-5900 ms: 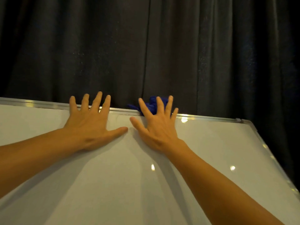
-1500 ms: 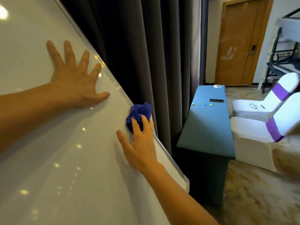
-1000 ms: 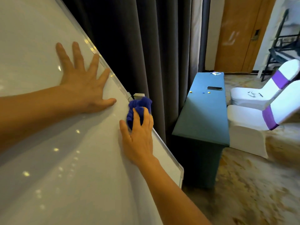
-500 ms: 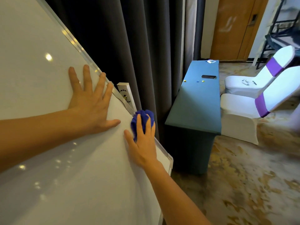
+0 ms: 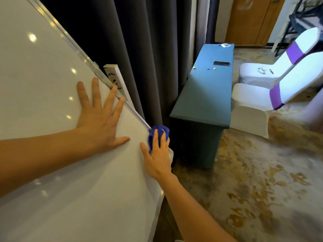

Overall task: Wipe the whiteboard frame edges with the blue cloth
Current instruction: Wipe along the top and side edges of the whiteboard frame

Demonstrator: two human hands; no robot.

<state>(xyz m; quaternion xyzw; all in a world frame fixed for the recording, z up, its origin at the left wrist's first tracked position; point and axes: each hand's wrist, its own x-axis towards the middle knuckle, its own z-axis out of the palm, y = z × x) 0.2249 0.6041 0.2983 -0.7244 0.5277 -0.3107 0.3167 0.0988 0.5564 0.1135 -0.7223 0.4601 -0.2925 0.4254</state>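
Blue cloth (image 5: 158, 133) is pressed onto the whiteboard frame (image 5: 136, 114), near its lower corner.

The cloth is pinned under the right hand (image 5: 158, 160), fingers laid over it rather than clenched. The left hand (image 5: 100, 117) is spread flat on the whiteboard (image 5: 52, 95), fingers splayed, nothing gripped.

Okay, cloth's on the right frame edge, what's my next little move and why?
Probably slide the right hand and blue cloth a bit further down to the lower corner; the cloth sits just above it, and the left hand braces the whiteboard.
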